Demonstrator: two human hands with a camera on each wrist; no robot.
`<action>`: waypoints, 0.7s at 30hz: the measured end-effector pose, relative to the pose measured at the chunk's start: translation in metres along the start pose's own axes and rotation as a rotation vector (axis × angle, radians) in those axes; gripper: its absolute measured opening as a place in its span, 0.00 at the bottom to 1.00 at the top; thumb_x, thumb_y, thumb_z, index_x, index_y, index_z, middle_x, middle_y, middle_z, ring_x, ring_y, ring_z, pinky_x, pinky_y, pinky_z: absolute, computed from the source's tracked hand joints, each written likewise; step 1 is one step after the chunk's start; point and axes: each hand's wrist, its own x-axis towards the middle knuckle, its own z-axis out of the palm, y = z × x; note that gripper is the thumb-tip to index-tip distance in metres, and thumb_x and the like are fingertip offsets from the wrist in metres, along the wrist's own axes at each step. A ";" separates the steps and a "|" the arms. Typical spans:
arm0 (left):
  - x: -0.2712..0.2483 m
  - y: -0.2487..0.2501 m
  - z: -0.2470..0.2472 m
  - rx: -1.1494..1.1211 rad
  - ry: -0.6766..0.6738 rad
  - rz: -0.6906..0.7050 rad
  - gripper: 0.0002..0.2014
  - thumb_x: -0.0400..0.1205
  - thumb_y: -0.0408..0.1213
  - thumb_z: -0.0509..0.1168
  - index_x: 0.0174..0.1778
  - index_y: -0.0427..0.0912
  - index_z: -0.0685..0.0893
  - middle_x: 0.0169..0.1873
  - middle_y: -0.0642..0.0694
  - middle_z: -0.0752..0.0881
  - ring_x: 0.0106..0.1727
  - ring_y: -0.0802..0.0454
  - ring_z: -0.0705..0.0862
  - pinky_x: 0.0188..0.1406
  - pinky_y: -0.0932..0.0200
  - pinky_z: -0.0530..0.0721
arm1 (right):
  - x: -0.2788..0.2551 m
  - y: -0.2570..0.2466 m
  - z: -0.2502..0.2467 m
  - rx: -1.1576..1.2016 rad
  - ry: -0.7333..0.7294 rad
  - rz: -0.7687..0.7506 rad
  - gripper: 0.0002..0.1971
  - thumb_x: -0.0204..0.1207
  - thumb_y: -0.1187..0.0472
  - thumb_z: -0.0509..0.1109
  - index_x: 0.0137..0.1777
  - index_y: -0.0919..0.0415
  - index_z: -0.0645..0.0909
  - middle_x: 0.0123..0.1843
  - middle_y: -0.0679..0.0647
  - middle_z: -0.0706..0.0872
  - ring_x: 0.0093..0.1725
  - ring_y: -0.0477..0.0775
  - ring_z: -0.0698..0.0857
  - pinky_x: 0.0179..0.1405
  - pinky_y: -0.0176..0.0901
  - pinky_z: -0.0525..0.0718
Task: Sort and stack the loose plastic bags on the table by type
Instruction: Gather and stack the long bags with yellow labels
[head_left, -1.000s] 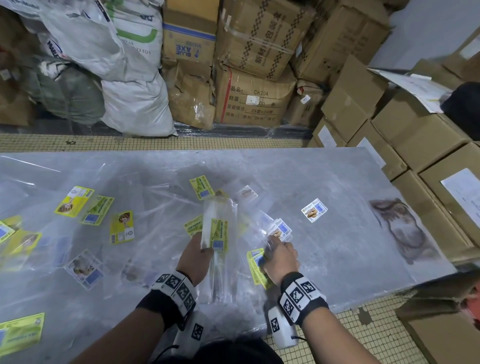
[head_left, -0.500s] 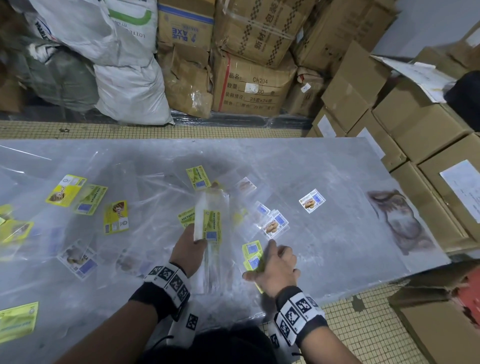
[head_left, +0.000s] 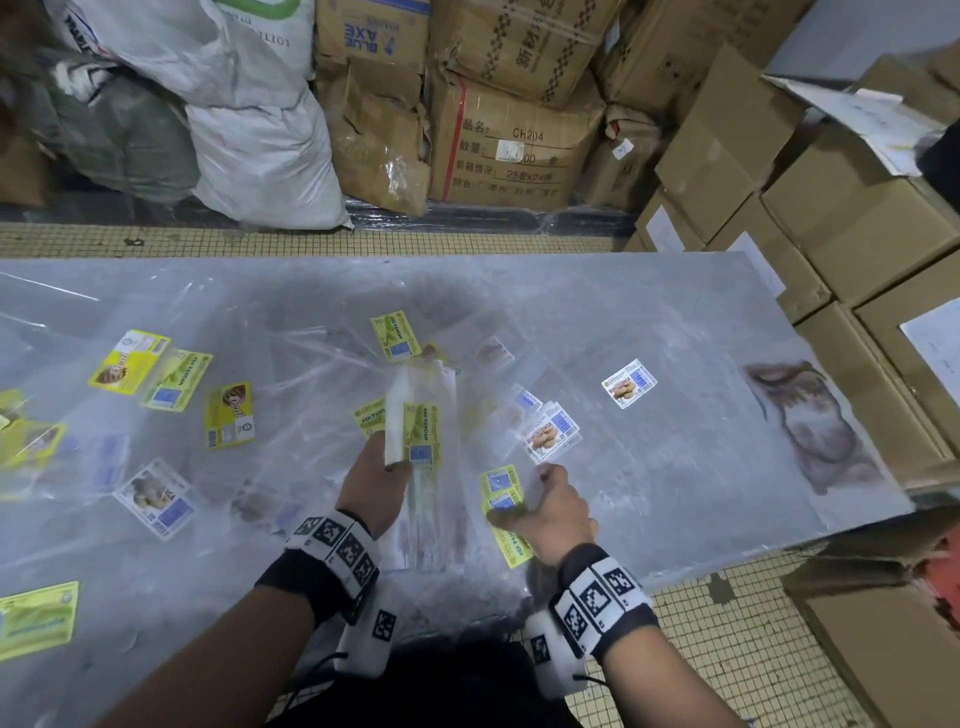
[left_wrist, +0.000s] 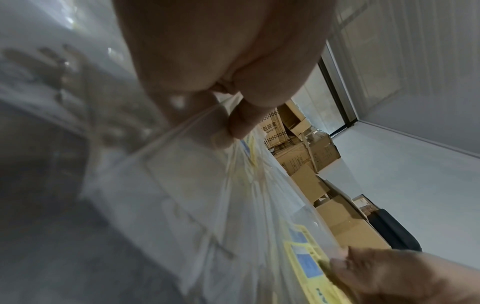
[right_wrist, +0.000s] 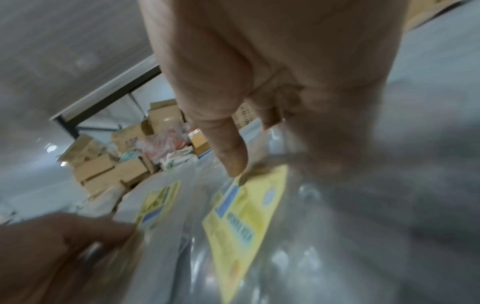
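Note:
My left hand grips an upright bundle of clear bags with yellow-green KEK PANDAN labels; the left wrist view shows thumb and fingers pinching the bundle. My right hand pinches another clear bag with a yellow KEK PANDAN label just right of the bundle, low over the table. In the right wrist view its fingertip sits on the top edge of that yellow label. More labelled bags lie loose: white biscuit-label ones and yellow ones.
The grey table has a dark stain at its right end. Cardboard boxes crowd the right edge and back wall, with white sacks behind. A single white-label bag lies apart at centre right. Tiled floor shows in front.
My right hand has slid a little back toward me with the yellow-label bag, lifting its edge. The left hand keeps holding the bundle upright in about the same place.

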 end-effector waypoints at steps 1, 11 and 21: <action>0.000 0.000 0.000 -0.005 -0.002 -0.003 0.16 0.84 0.30 0.58 0.66 0.49 0.75 0.53 0.51 0.83 0.52 0.50 0.82 0.45 0.58 0.76 | 0.003 0.003 -0.002 0.097 -0.029 0.001 0.28 0.65 0.47 0.82 0.57 0.48 0.69 0.49 0.44 0.77 0.56 0.55 0.81 0.57 0.48 0.77; 0.000 0.006 -0.005 -0.166 -0.006 0.028 0.18 0.81 0.25 0.60 0.61 0.49 0.80 0.50 0.48 0.88 0.52 0.44 0.85 0.47 0.54 0.81 | -0.003 0.028 -0.068 0.426 -0.181 -0.148 0.08 0.82 0.72 0.64 0.46 0.59 0.76 0.42 0.50 0.81 0.33 0.40 0.76 0.29 0.26 0.76; -0.013 0.031 -0.005 -0.495 -0.021 0.024 0.21 0.82 0.21 0.59 0.55 0.55 0.83 0.52 0.53 0.88 0.54 0.57 0.85 0.55 0.60 0.79 | -0.001 -0.037 -0.056 0.696 -0.200 -0.405 0.15 0.81 0.68 0.66 0.63 0.51 0.81 0.59 0.54 0.90 0.37 0.66 0.75 0.37 0.55 0.78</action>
